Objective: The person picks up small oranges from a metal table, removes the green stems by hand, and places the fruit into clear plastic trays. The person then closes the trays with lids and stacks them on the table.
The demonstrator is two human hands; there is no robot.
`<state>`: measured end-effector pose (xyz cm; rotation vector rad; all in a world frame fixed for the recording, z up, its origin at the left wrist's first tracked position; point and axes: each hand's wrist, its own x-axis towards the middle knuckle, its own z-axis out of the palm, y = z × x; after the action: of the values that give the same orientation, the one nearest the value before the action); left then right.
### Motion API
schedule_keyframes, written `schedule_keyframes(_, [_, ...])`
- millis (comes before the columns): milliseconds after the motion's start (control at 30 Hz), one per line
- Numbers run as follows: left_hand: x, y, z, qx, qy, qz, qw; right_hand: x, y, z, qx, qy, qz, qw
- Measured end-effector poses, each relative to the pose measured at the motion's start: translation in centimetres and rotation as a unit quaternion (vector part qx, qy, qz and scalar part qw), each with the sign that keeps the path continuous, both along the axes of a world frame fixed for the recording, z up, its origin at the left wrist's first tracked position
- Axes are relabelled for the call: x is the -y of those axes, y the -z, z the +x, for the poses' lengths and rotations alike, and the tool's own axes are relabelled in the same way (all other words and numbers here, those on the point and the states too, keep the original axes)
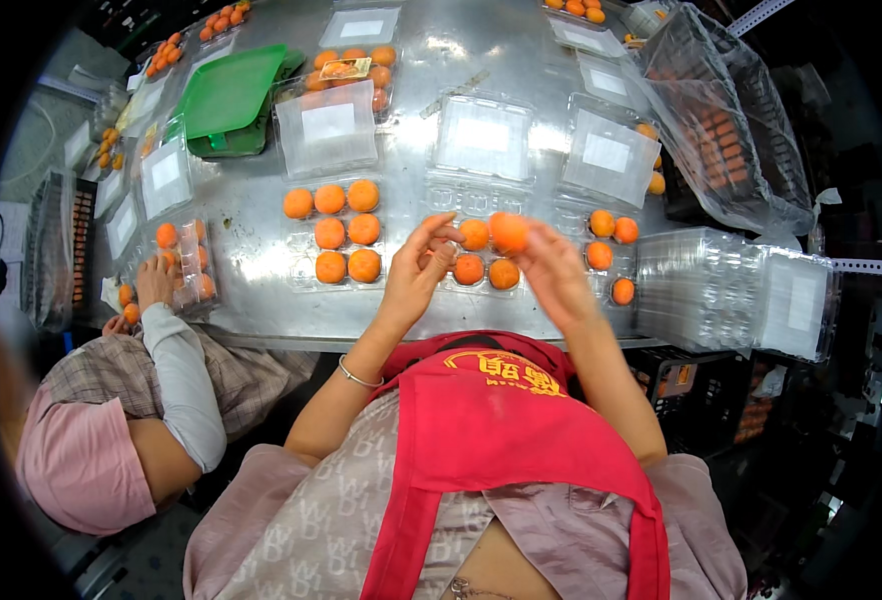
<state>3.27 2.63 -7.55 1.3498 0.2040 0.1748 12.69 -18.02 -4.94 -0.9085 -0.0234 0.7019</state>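
Note:
My right hand grips a mandarin-like orange fruit, slightly blurred, over the right side of a clear plastic clamshell tray. Three other fruits show plainly in that tray, one of them a lower-row fruit. At the tray's left side is my left hand, its fingers loosely curled and apart, with no fruit plainly in its grasp. The fingers partly hide the tray's left cells. The tray's lid, lined with a white sheet, lies folded back on the metal table.
Fruit-filled trays flank mine, one to the left and one to the right. Nested empty clamshells stand at right. A green plastic tray lies farther back. At left, a co-worker's hand touches another tray. A plastic-lined crate stands back right.

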Motion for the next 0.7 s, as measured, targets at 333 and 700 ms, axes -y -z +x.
schedule_keyframes(333, [-3.6, 6.7, -3.3, -0.102, -0.117, 0.097, 0.983, 27.0, -12.2, 27.0, 0.316, 0.471, -0.259, 0.782])
schedule_keyframes(700, [-2.0, 6.7, -4.4, -0.074, -0.049, 0.375, 0.923, 2.0, 4.2, 3.6, 0.572, -0.056, -0.442, 0.689])
